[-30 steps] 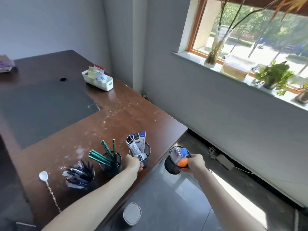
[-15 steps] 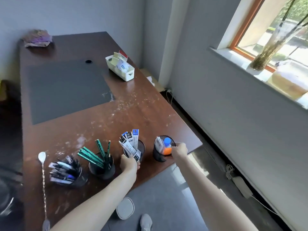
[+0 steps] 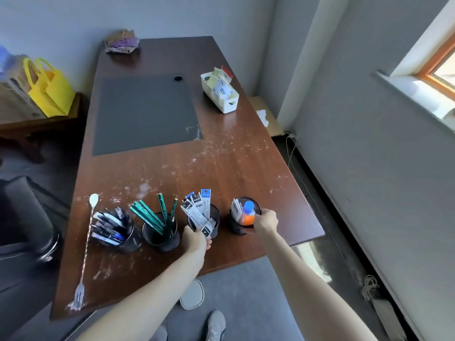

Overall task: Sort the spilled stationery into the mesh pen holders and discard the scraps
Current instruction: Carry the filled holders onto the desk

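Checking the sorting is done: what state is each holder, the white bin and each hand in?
Pens holder: upright, full.
Pencils holder: upright, green pencils fanned out.
Refills holder: upright, gripped by left hand.
Bottle holder: upright on desk, right hand grips rim.
White bin: open-topped, holding packets.
Long spoon: lying flat on desk.

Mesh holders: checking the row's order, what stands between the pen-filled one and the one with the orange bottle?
Head view: two holders, the green-pencil holder, then the refill-pack holder gripped by the left hand.
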A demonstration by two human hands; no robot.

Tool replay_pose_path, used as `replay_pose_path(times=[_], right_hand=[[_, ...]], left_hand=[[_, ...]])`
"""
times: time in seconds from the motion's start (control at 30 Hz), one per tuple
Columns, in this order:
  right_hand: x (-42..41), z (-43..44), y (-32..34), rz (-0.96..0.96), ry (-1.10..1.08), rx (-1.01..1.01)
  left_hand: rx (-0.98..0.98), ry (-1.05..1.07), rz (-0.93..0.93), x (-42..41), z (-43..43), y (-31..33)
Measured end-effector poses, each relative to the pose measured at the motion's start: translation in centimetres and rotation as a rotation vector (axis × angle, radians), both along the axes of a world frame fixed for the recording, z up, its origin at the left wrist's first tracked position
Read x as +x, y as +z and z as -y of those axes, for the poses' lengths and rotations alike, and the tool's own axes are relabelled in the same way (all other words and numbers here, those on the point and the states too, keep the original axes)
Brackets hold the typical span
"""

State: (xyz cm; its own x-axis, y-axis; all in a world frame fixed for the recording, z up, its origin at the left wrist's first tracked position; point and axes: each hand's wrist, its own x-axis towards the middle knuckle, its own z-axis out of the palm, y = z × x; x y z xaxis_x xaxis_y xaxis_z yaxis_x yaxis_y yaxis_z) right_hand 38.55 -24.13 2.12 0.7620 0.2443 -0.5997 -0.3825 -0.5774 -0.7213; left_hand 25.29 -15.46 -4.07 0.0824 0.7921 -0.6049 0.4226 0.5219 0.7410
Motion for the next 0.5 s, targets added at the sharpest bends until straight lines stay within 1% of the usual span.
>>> replay_pose_path(times=[0.1,0.2,0.3,0.37,0.5], right_hand=[[0.3,-0.3,-0.6,-0.032,0.005,0.019],[0.4,-0.5,-1.0,-0.067,0.022,0.038],[0.2,-0.7,-1.2,-0.07,0.034,0.033],[0.1,-0.8,-1.4,-0.04,0.034,0.02],[0.1,-0.4,-2.0,0.038,0.03,-0.03]], left_hand=[[-0.012,-0.004,-0.016,0.0,0.0,0.2],[0.027,-0.069,-0.104,-0.3,0.3,0.2],[0.225,-0.237,-0.239,-1.1,1.2,0.5],[0.364,-0.365,-0.315,-1.5,2.0,1.1],[0.585,-0.692,-0.358,-1.5,2.7,2.0]])
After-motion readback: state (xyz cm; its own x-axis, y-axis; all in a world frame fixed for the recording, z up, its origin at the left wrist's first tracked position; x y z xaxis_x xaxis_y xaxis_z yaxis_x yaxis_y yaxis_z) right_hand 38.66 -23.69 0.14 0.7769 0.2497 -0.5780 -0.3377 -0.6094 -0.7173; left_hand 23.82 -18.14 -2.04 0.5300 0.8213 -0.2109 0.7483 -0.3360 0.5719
